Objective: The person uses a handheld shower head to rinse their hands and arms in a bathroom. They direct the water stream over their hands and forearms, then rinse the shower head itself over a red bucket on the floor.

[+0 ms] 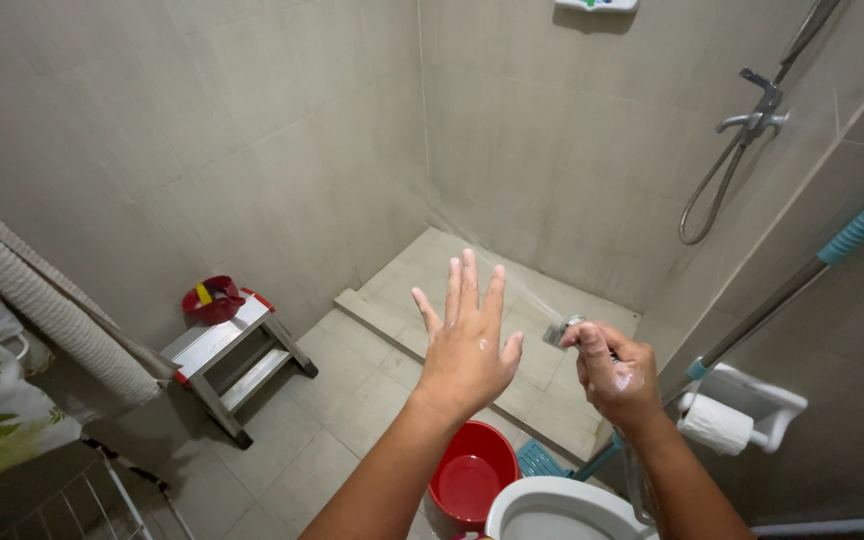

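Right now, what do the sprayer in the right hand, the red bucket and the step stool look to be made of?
Sprayer in the right hand: shiny silver, probably chromed metal or plated plastic.
Bucket: glossy, uniformly red, likely plastic.
Stool: dull grey frame and steps, seemingly aluminium, with red end caps.

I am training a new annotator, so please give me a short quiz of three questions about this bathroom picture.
1. True or false: the left hand is open with its fingers spread and holds nothing.
2. What does the right hand grip?
A. a toilet roll
B. a small metal spray head
C. a brush
3. Which red thing stands on the floor beside the toilet?

Key:
1. True.
2. B; a spray of water leaves it toward the tiled step.
3. The red bucket.
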